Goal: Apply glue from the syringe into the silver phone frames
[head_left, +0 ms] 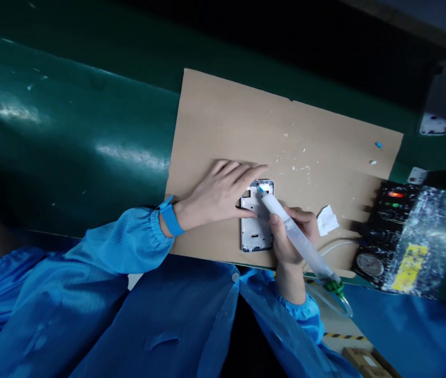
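Observation:
A grey phone frame (250, 229) with cut-outs and a dark rim lies flat on a brown cardboard sheet (223, 115). My left hand (223, 191) steadies it, the fingers at its top edge and the thumb lying across its left side. In my right hand (289, 239) is a glue syringe (303, 247), a translucent barrel with whitish contents. Its blue needle tip (261, 189) points at the frame's upper part and looks very close to the surface; contact cannot be made out. A green cap (333, 286) with a clear hose closes the syringe's rear end.
To the right stands a dispenser box (407, 236) with a gauge and lit display. Crumpled white paper (327, 220) and a blue bit (378, 145) lie on the cardboard, among white specks. Another phone frame (434, 124) rests far right on the green table (128, 131).

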The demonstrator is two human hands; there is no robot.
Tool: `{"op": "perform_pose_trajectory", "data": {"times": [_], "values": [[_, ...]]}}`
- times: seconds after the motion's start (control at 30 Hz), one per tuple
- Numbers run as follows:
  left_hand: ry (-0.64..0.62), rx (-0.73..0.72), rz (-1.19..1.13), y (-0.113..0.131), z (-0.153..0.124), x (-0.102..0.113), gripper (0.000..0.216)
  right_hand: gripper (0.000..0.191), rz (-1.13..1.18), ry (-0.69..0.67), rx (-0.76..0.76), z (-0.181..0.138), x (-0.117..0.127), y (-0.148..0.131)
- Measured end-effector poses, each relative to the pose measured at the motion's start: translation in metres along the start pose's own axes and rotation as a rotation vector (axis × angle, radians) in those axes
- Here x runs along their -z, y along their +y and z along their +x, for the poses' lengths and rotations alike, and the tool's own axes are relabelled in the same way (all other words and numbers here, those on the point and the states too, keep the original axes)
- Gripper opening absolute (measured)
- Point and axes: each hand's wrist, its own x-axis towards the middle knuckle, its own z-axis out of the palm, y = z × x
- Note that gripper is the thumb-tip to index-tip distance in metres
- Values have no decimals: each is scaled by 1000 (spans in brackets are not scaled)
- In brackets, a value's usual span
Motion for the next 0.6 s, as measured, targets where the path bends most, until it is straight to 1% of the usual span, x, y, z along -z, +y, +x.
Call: {"op": "perform_pose_trajectory", "data": {"times": [0.2, 0.4, 0.6], "values": [[-10, 7, 0, 0, 0, 0, 97, 29, -2, -10, 5, 1, 0, 0], [2, -3, 6, -1, 0, 0, 102, 28, 6, 0, 10, 1, 0, 0], [2, -1, 7, -1, 0, -1, 101, 27, 24, -13, 20, 2, -1, -3]]}}
